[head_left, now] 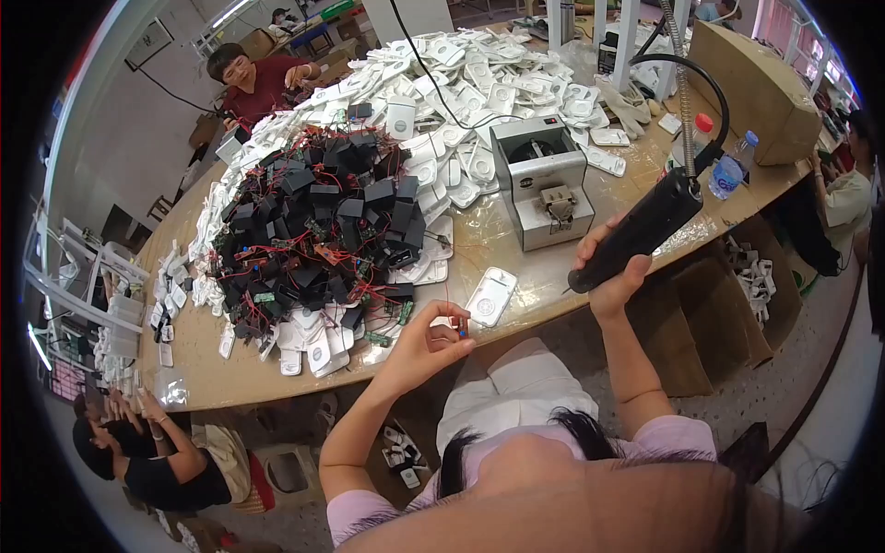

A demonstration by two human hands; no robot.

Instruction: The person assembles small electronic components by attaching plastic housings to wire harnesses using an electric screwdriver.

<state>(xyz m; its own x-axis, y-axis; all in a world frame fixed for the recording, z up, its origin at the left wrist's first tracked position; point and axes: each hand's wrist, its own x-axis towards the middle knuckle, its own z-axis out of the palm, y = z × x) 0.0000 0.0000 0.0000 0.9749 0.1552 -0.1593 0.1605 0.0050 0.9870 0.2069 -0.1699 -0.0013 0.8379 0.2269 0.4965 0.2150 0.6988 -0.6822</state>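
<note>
My right hand (pixel 616 281) is wrapped round a black electric screwdriver (pixel 645 226), which hangs from a coiled spring and cable, its thin bit pointing down to the left. My left hand (pixel 422 348) pinches a small circuit board (pixel 461 326) with orange and blue parts between thumb and fingers at the table's front edge. Just beyond those fingers, a white plastic housing (pixel 491 297) with a round patterned area lies on the table. To the left rises a heap of black boxy parts (pixel 323 212) with red wires and small green boards.
A grey metal screw feeder (pixel 544 184) stands mid-table before a large pile of white housings (pixel 461 83). Bottles (pixel 733 166) and a cardboard box (pixel 751 92) are at right. Open cartons (pixel 673 323) stand below the edge. Co-workers (pixel 253 83) sit around the table.
</note>
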